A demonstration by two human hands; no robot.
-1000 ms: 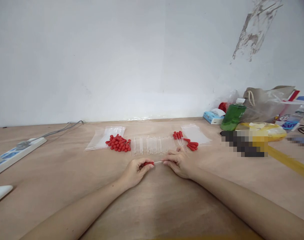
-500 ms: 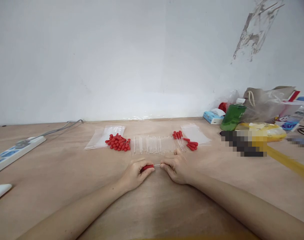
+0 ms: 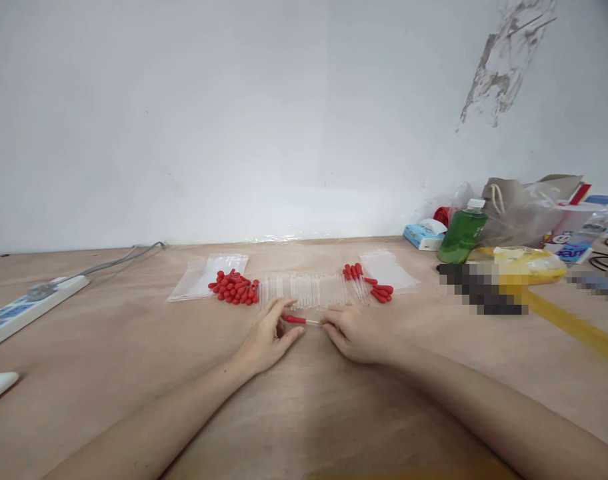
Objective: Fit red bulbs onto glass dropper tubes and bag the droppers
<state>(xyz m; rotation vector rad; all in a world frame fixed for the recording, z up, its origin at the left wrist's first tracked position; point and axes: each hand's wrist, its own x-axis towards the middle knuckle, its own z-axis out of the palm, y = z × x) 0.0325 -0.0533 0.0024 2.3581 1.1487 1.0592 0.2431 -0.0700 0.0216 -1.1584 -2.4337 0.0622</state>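
With our right hand [image 3: 357,335], we are gripping the clear tube end of 1 red-bulbed dropper [image 3: 297,320], which is lying nearly level between our 2 hands, its bulb pointing left. We are holding our left hand [image 3: 267,339] open around that bulb, thumb and forefinger standing apart; whether any finger is touching it, we are not able to tell. Just beyond our hands, a row of clear tubes [image 3: 309,291] is resting side by side on the wooden table [image 3: 304,413]. A pile of red bulbs [image 3: 233,288] is lying at the row's left end, and a group of droppers [image 3: 354,272] is lying at its right end, bulbs pointing away from us. Translucent bags are flanking the row, 1 stack [image 3: 191,283] on each side. We are also seeing a power strip [image 3: 64,291] far left and a green bottle [image 3: 461,233] standing beside a blue tissue pack [image 3: 424,237] at right.
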